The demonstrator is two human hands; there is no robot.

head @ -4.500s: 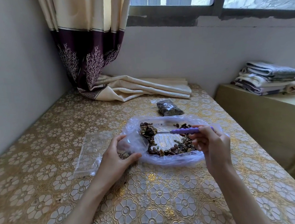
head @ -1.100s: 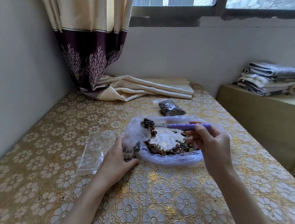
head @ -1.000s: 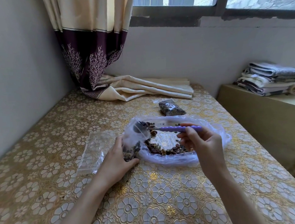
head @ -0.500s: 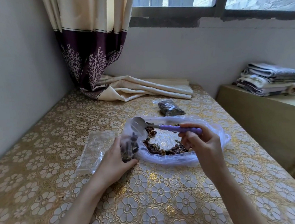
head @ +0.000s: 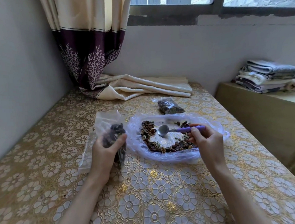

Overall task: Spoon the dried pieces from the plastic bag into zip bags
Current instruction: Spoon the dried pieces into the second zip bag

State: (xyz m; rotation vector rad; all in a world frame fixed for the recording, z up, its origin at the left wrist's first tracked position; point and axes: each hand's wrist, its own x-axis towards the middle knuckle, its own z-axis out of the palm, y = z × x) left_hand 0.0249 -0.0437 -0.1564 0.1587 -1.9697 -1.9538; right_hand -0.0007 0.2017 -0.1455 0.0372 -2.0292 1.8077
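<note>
Two bare forearms reached into the head view from the bottom edge, with no sleeve, cuff or glove showing on either. The left hand [head: 105, 151] and the right hand [head: 208, 143] wore no ring, and neither wrist carried a watch or band. The fingers were slender, and the one thumbnail that showed was short and unpainted.

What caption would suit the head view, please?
Left hand holds clear zip bag; right hand dips purple-handled spoon into plastic bag.

Home room: curtain [head: 89, 46], folded towels [head: 267, 76], floral tablecloth [head: 155, 196].
</note>
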